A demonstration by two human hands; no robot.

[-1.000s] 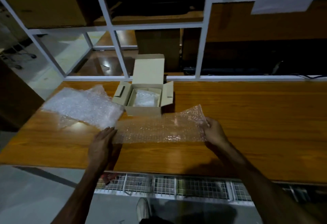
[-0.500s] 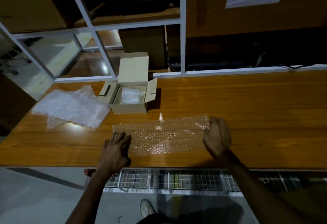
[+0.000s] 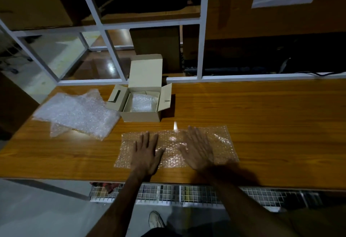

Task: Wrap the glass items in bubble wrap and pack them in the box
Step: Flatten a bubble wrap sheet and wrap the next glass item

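A single sheet of bubble wrap [image 3: 176, 146] lies flat near the front edge of the wooden table [image 3: 271, 117], and both hands rest on it with fingers straight and spread, gripping nothing: the left hand [image 3: 147, 154] on its left half, the right hand [image 3: 196, 149] near its middle. Pressing palms-down like this probably keeps the springy film from curling, so it makes a level bed for the next piece of glass. No unwrapped glass item is in view. The small cardboard box [image 3: 142, 104] stands toward the back edge, lid and side flaps open for easy loading, with one bubble-wrapped bundle [image 3: 142, 103] already inside. A loose pile of spare bubble wrap [image 3: 76, 113] sits at the table's left edge, within reach.
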